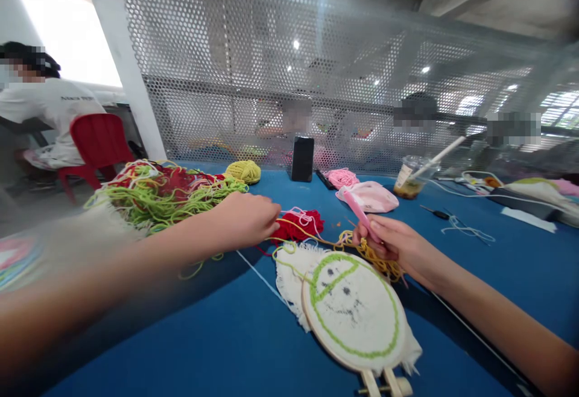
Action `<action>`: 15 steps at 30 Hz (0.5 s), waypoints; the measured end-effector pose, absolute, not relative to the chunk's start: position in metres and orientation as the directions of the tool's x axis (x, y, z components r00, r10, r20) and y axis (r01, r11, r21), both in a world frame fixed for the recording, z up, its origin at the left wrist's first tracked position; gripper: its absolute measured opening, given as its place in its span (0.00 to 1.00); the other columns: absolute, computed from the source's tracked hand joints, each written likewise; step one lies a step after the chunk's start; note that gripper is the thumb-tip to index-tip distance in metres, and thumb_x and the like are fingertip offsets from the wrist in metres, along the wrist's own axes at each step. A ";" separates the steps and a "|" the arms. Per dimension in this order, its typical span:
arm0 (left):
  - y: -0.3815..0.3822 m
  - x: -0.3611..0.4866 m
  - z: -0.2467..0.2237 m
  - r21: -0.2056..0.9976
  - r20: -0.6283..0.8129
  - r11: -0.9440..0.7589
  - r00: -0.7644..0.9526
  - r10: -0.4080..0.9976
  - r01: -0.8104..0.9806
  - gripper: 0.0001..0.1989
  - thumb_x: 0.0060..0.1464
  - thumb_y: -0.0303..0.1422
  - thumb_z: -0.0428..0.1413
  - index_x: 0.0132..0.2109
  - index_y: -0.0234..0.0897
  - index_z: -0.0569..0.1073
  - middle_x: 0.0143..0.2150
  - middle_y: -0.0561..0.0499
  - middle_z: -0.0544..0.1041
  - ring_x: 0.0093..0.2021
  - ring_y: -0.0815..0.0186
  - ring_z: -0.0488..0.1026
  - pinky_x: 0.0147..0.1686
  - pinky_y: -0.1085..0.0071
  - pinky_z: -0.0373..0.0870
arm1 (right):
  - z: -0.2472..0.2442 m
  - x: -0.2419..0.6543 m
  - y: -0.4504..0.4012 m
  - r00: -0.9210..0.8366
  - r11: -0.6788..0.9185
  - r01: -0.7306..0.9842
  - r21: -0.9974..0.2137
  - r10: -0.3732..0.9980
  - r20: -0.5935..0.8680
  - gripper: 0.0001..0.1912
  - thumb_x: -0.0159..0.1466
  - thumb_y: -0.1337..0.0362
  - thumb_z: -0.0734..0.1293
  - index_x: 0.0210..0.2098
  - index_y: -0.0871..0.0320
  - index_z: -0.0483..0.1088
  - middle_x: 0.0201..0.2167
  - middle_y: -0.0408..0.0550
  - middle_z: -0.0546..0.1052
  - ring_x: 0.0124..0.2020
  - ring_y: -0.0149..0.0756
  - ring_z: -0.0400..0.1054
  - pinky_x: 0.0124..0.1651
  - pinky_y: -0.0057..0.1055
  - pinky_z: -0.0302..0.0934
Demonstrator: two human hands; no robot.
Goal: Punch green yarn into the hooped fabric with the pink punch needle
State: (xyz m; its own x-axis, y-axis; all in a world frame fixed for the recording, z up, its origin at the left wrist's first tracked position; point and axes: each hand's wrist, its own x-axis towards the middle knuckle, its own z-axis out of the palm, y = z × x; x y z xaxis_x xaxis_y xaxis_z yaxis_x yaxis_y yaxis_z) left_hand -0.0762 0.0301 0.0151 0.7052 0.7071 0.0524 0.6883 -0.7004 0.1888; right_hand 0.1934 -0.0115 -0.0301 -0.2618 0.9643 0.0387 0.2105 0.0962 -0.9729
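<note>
The left hand [257, 219] has its fingers curled together just beside the red yarn [301, 226]; whether a strand is pinched in them cannot be told. The right hand [384, 241] pinches a pink tool [360, 213] between thumb and fingers, with mustard yarn [373, 255] bunched against and beneath it. The embroidery hoop [357, 309] lies on the blue desk [190, 349], on the near side of both hands and closer to the right one, its cloth bearing a green outline and dark marks. A loose green strand [289, 259] runs from the hoop's edge toward the left hand, so a pull that way could drag out stitches or shift the hoop, which no hand steadies. The mustard yarn could catch on the right fingers or the tool and snarl, since its loops lie so close. Beyond the left hand's forearm, the green and red heap [172, 195] is badly tangled, and tugging one strand could bring others along. The plastic cup [409, 180] stands beyond the right hand with its straw [446, 151] leaning out; a wide reach that way could tip it and wet the nearby pale pouch [373, 196].
</note>
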 end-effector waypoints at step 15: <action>0.008 -0.059 0.005 0.355 0.057 -0.801 0.844 0.533 0.482 0.04 0.52 0.30 0.48 0.31 0.36 0.66 0.29 0.52 0.70 0.28 0.69 0.66 0.27 0.75 0.62 | -0.030 0.187 -0.015 -0.319 0.146 0.415 -0.898 0.948 0.007 0.16 0.62 0.55 0.54 0.28 0.59 0.64 0.24 0.44 0.67 0.19 0.26 0.51 0.22 0.25 0.45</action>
State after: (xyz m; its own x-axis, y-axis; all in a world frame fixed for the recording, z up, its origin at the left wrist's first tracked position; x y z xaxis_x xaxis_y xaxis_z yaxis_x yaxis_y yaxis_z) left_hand -0.0593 0.0084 0.0052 0.8442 0.5330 0.0570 0.4817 -0.8010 0.3555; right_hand 0.1866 -0.0147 -0.0299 -0.3188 0.9478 0.0070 0.4146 0.1461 -0.8982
